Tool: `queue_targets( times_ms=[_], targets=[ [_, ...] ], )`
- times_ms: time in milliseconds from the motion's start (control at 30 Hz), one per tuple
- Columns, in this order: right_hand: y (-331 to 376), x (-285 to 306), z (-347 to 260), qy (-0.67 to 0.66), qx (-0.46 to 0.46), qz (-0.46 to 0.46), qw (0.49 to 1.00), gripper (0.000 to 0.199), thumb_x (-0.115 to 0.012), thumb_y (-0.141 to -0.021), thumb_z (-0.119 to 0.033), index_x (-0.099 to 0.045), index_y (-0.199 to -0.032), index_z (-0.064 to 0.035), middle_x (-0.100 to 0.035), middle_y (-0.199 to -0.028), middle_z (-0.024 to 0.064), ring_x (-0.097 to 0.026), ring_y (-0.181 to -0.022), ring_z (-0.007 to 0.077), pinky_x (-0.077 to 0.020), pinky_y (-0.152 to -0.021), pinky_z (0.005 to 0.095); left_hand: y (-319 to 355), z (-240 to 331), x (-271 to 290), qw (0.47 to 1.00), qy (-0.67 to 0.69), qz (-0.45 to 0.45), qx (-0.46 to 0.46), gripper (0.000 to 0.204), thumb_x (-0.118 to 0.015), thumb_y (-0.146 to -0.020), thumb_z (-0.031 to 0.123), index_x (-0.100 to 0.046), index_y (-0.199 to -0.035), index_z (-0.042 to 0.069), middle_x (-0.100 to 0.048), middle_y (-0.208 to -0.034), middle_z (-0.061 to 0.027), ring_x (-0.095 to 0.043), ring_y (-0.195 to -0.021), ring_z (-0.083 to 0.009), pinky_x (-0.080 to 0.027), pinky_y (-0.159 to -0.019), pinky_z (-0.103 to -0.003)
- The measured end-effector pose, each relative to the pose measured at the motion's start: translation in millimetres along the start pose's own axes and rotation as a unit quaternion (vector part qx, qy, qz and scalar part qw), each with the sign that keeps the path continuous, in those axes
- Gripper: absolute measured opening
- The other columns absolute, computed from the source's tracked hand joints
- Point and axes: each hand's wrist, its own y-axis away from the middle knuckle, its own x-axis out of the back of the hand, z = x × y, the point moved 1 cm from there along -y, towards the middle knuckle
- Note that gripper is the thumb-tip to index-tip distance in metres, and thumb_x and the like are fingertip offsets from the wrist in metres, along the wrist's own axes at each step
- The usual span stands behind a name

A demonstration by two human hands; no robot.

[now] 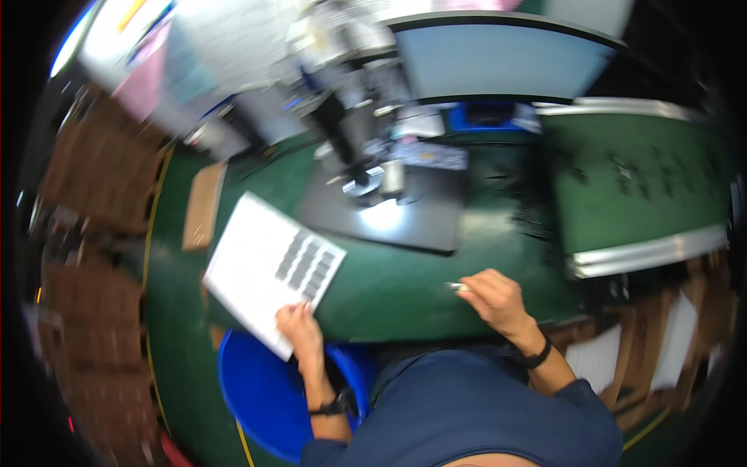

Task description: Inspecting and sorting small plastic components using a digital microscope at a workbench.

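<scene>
My right hand [498, 300] is raised over the green bench top, thumb and fingers pinching a small, pale, shiny piece [454, 286] whose kind is too small to tell. A white sheet or flat tray [250, 253] lies at a slant on the left part of the bench. Short dark strips [307, 265] sit in rows on its right half. At its near right edge, below those rows, is my left hand [301, 331]. Its fingers are drawn together and blurred; whatever they may hold is hidden.
A blue bin [264, 405] stands below the bench's near left edge. Behind, a microscope-like device [342, 140] lights a dark mat [424, 222]. A monitor [498, 62] is at the back; a metal-edged green tray [638, 210] with small dark parts lies right. Brown cartons [93, 303] flank the left.
</scene>
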Motion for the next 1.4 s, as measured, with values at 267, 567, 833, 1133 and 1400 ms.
queue_targets(
  times_ms=[267, 567, 833, 1133, 1400],
  targets=[
    [-36.4, 145.3, 7.3, 0.323, -0.099, -0.062, 0.939, 0.015, -0.073, -0.087, -0.008, -0.066, -0.100, -0.0083, -0.062, -0.084, 0.0111, -0.072, -0.078, 0.0307, -0.0572, -0.063, 0.0419, -0.7, 8.6, 10.7, 0.992, 0.087, -0.086, 0.030, 0.028, -0.077, -0.091, 0.006, -0.074, -0.115, -0.007, -0.061, -0.110, -0.0172, -0.057, -0.106, -0.0342, -0.046, -0.096, -0.046],
    [-134.6, 175.3, 129.8, 0.557, -0.048, -0.164, 0.813, 0.017, -0.065, -0.090, -0.012, -0.074, -0.103, -0.0056, -0.070, -0.085, 0.0119, -0.074, -0.076, 0.0293, -0.0595, -0.065, 0.0418, -24.7, 122.3, 15.3, 0.965, 0.247, -0.042, -0.075, 0.025, -0.073, -0.097, 0.008, -0.071, -0.119, -0.004, -0.070, -0.105, -0.0151, -0.064, -0.101, -0.0337, -0.050, -0.092, -0.045],
    [-122.6, 197.8, 79.2, 0.522, -0.028, -0.147, 0.840, 0.004, -0.074, -0.082, -0.010, -0.076, -0.081, -0.0064, -0.072, -0.089, 0.0123, -0.074, -0.086, 0.0314, -0.0593, -0.068, 0.0447, -10.1, 151.3, -2.4, 0.916, 0.381, -0.118, -0.047, 0.017, -0.072, -0.098, 0.002, -0.075, -0.113, -0.005, -0.075, -0.097, -0.0133, -0.071, -0.090, -0.0234, -0.055, -0.079, -0.034],
    [-44.2, 69.0, -8.4, 0.054, -0.140, 0.015, 0.989, 0.019, -0.084, -0.085, -0.020, -0.072, -0.087, -0.0047, -0.068, -0.079, 0.0128, -0.068, -0.068, 0.0336, -0.0531, -0.062, 0.0441, -16.0, 238.0, -22.9, 0.666, 0.641, -0.364, 0.109, 0.025, -0.071, -0.101, 0.007, -0.072, -0.121, -0.009, -0.078, -0.099, -0.0166, -0.077, -0.083, -0.0213, -0.053, -0.061, -0.024],
    [0.1, 0.3, -15.1, -0.095, -0.201, 0.075, 0.972, 0.018, -0.084, -0.087, -0.015, -0.073, -0.088, -0.0005, -0.067, -0.075, 0.0104, -0.065, -0.062, 0.0250, -0.0489, -0.057, 0.0373, -10.8, 240.3, -41.6, 0.640, 0.660, -0.371, 0.132, 0.018, -0.073, -0.101, 0.010, -0.075, -0.107, -0.006, -0.074, -0.086, -0.0101, -0.067, -0.068, -0.0141, -0.046, -0.057, -0.022]
  ],
)
